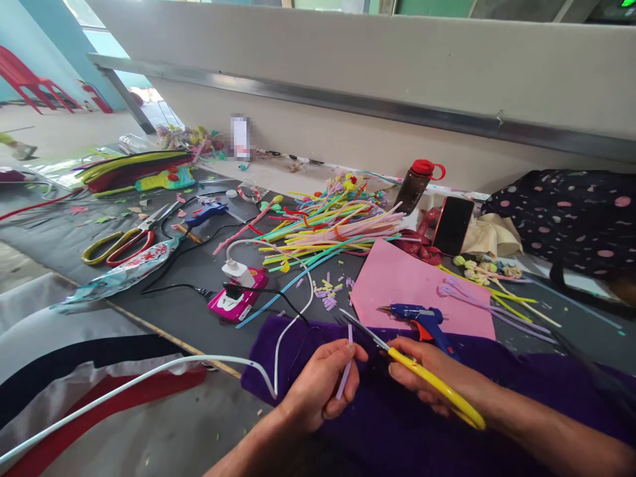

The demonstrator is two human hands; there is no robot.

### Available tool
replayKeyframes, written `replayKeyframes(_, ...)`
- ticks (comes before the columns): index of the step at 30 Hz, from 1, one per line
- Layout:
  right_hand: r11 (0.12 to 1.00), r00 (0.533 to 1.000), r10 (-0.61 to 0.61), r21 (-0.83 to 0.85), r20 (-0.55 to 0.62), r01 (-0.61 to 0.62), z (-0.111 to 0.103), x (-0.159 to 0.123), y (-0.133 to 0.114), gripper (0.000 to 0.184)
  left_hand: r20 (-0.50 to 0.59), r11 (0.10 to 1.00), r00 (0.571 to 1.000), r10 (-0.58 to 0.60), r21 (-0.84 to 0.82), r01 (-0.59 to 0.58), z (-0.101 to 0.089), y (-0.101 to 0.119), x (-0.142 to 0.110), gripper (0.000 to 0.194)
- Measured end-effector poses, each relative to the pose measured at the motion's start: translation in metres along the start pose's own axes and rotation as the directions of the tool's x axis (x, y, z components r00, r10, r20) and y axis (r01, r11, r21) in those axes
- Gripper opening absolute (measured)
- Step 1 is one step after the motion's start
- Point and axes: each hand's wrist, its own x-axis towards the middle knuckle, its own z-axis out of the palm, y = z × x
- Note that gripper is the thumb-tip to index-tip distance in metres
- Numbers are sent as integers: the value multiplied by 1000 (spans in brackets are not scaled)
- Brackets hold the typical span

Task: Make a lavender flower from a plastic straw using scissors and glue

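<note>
Between the thumb and fingers of my left hand stands a short lilac pipe cleaner. My right hand grips yellow-handled scissors, their blades parted and pointing up and left, close to the strip's top end. Beyond the blades lies a small heap of cut lilac and yellow pieces. A blue glue gun rests on a pink sheet just past my right hand. Purple cloth spreads beneath both hands.
A pink power strip with plugs and cords sits left of centre. Bundled pipe cleaners lie farther back. Another pair of scissors is at left. A bottle, a phone and a dotted bag stand at right.
</note>
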Motion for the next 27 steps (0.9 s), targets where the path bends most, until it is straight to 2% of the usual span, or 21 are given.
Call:
replayKeyframes(5, 995, 998, -54, -76, 44, 58, 3, -23, -8, 33, -12, 1000, 999, 31, 4, -31, 1, -1, -1, 25)
replayKeyframes(9, 982, 996, -78, -170, 49, 86, 5, -28, -13, 36, -8, 999, 999, 33, 39, -32, 4, 1, -1, 26)
replayKeyframes(13, 953, 991, -130, -273, 29, 133, 8, -26, -19, 28, 21, 997, 1000, 7, 72, -9, 4, 1, -1, 27)
replayKeyframes(18, 957, 994, -113, -269, -12, 105, 12, -20, -17, 18, 8, 996, 1000, 7, 94, -8, 0, 0, 0, 26)
replayKeyframes(27, 960, 989, -140, -250, -45, 124, 4, -6, -17, 29, 14, 997, 1000, -24, 71, 23, 0, 2, 0, 31)
